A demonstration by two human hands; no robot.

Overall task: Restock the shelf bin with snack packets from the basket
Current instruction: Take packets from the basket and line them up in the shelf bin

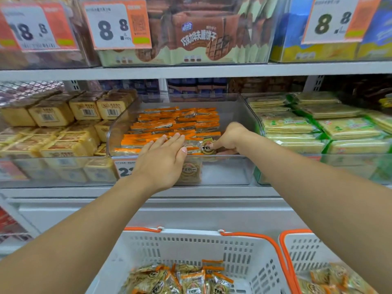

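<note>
Item: clear shelf bin [244, 115], middle shelf, partly stocked. Orange-edged snack packets [176, 122] lie in flat overlapping rows from the back wall forward; the front right corner is bare. I judge the rows are laid flat so the bin fills evenly and the printed faces show.

Left hand [163, 160]: fingers straight and together, palm down on the front row, holding nothing. It rests there, I think, to keep the rows from sliding while the other hand works.

Right hand [230, 137]: fingers curled, the grip pinching one packet [209, 147] by its edge and setting it at the front of the bin, just right of my left fingertips. Its round brown-and-yellow emblem faces up; the characters on it are too small for me to read.

Source: white basket [191, 249] with orange handles, below the shelf, holding a heap of the same packets. Restocking looks well short of done. A second basket [297, 247] with similar packets stands at its right.

Writing: a price tag [124, 169] on the bin front shows "2", the rest behind my hand. Upper shelf tags read "18.8" [31, 28], "8.8" [114, 26] and "8.8" [333, 20]. The brown biscuit pack [199, 37] above carries Chinese lettering for chocolate wafer biscuits.

Neighbours: yellow barcoded blocks [63, 115] to the left, green-wrapped crackers [318, 128] to the right.
</note>
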